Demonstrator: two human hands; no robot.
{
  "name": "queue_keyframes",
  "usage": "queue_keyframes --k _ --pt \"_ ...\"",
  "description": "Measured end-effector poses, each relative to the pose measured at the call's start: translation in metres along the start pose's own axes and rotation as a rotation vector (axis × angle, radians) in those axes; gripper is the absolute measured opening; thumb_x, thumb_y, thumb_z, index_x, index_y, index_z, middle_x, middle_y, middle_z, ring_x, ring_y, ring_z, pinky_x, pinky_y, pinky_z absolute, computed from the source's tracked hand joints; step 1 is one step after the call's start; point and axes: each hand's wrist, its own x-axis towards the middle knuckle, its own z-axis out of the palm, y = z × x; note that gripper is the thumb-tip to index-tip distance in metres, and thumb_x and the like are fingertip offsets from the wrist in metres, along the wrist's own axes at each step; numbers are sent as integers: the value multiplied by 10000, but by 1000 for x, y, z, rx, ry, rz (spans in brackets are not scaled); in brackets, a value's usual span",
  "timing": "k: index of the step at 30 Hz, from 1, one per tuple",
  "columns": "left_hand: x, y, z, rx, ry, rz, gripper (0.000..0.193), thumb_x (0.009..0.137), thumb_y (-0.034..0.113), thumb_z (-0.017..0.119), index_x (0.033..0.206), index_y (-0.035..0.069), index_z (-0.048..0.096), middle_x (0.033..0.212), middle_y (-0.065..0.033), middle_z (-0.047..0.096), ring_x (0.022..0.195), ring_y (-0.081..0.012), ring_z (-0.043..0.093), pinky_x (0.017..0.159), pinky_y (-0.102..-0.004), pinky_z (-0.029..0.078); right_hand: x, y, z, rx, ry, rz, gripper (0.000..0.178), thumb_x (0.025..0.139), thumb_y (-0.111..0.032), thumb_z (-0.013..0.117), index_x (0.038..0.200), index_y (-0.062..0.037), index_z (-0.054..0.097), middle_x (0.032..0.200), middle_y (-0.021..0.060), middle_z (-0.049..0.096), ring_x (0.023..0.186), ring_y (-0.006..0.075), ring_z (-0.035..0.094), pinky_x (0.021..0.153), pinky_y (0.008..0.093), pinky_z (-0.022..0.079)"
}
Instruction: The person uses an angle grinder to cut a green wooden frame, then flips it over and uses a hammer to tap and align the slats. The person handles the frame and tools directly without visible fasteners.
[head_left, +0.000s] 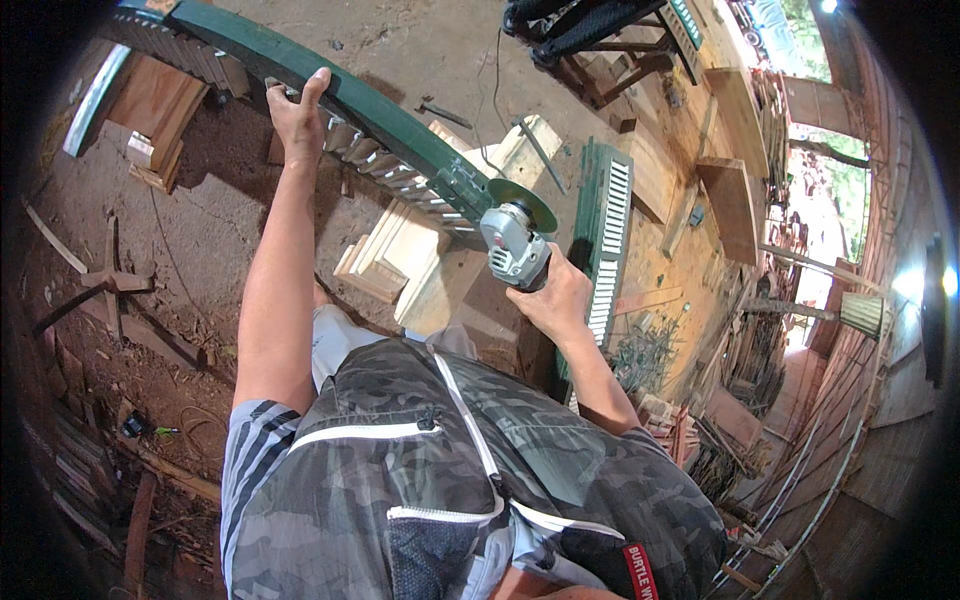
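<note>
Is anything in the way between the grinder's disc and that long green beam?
No, nothing visible. The disc of the grey grinder, in the right hand, sits at the near end of the green beam; whether they touch, I can't tell. The left hand holds the beam farther along, away from the disc.

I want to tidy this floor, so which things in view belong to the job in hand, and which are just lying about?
In use:
Grey angle grinder with round disc, in the right hand
Long dark-green slatted piece, held by the left hand
Stacked pale wooden blocks, apparently propping it

Apparently just lying about:
Brown star-shaped base
Short, dark, metal-looking bar
Grey-green leafy twigs
</note>
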Motion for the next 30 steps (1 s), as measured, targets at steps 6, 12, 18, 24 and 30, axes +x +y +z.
queue_keyframes --k 6,12,18,24,30 --pt "4 -10 -1 -31 -4 -3 717 733 444 870 1140 -59 561 1071 -121 618 966 -211 588 913 -329 480 4 -6 -2 -6 -24 -6 686 608 -268 902 1184 -15 630 929 218 732 866 404 726 742 476 581" --pt "-1 -1 0 15 -2 -33 716 731 448 870 1141 -53 562 1072 -118 614 966 -209 585 915 -325 477 6 -8 -1 -17 -36 -1 686 611 -278 905 1181 -12 632 932 220 732 877 399 728 749 475 579" --pt "3 -10 0 -4 -2 -24 733 724 456 872 1153 -51 561 1078 -115 612 973 -211 584 918 -328 477 7 -11 -1 -19 -36 36 651 594 -270 900 1152 -51 646 910 194 740 873 388 732 775 453 578" --pt "0 -2 1 -14 -5 -21 733 722 453 875 1153 -52 564 1075 -114 616 974 -212 585 920 -334 479 9 -14 -4 0 -59 42 640 602 -269 893 1151 -44 653 910 194 742 872 388 735 780 449 578" --pt "-2 1 2 -23 -13 -23 732 721 458 869 1152 -53 571 1079 -124 617 983 -222 587 921 -339 477 8 -14 -4 3 -48 39 635 604 -264 889 1150 -41 654 911 195 743 873 384 736 783 444 580"
